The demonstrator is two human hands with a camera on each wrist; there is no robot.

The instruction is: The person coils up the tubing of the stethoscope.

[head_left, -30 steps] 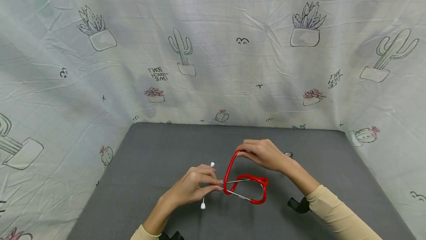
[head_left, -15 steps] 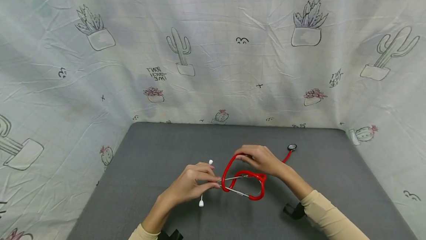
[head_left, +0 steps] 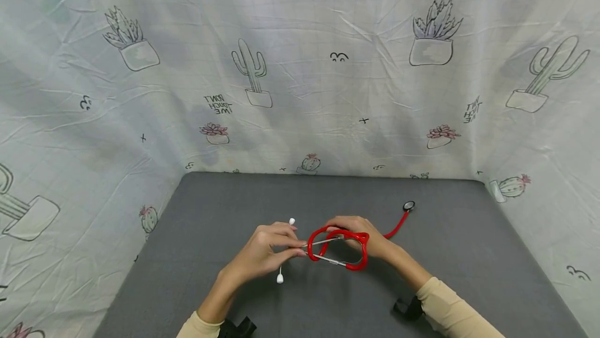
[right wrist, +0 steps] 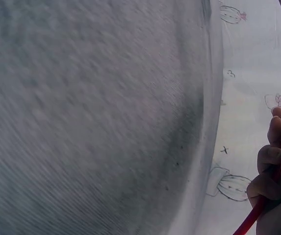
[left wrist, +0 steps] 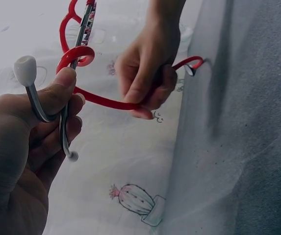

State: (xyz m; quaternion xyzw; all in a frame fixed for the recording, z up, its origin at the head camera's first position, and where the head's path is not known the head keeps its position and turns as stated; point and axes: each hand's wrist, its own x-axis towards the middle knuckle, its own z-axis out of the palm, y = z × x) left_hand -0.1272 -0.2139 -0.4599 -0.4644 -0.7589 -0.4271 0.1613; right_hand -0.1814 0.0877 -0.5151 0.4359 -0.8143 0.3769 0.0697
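Observation:
A stethoscope (head_left: 363, 244) with red tubing and metal ear tubes is held up over the table between both hands. My left hand (head_left: 269, 247) pinches the ear tubes between thumb and fingers, and the white eartips (left wrist: 25, 71) stick out on either side of it. The red tubing (left wrist: 106, 102) loops around the metal tubes close to those fingertips. Fingers curled, my right hand (left wrist: 150, 68) grips the tubing farther along; in the head view the loop partly covers this hand. From there the tubing runs to the round chest piece (head_left: 409, 206) at the back right.
A grey cloth-covered table (head_left: 225, 197) lies below the hands. Pale curtain (head_left: 300, 77) with cactus drawings encloses its back and sides. Black straps (head_left: 408, 309) hang at both wrists.
My right hand has come down and slightly left, drawing the red loop lower and smaller around the ear tubes. The chest piece, mostly hidden before, now shows. My left hand has shifted slightly up-left.

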